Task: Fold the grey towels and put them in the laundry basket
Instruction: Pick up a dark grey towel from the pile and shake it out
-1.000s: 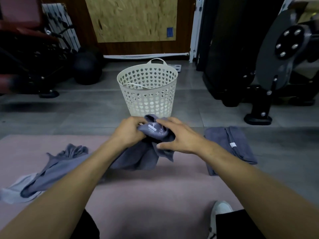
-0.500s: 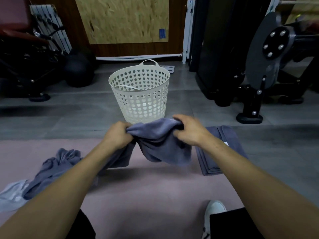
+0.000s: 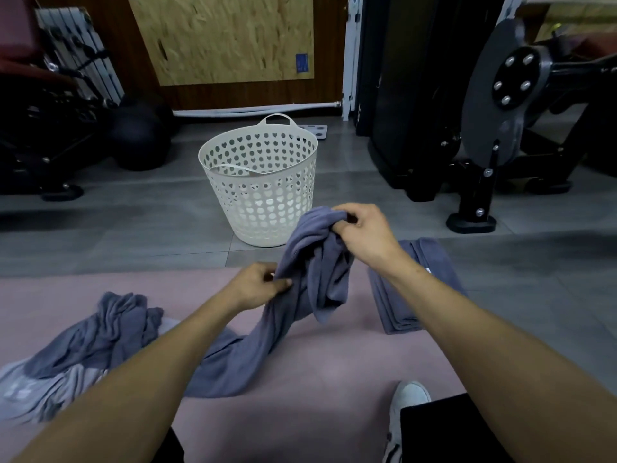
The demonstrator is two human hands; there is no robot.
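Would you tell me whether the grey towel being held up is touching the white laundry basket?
Cannot tell. In the head view the held towel overlaps the laundry basket's lower right wall, but that single angle shows neither contact nor gap.

Grey towel (image 3: 310, 279): unfolded, bunched, upper end lifted off pink mat, lower end trailing on mat. Second grey towel (image 3: 410, 289): folded, flat, at mat's right edge. Crumpled grey towels (image 3: 96, 342): heaped on mat, left. White perforated laundry basket (image 3: 263, 182): upright on floor beyond mat
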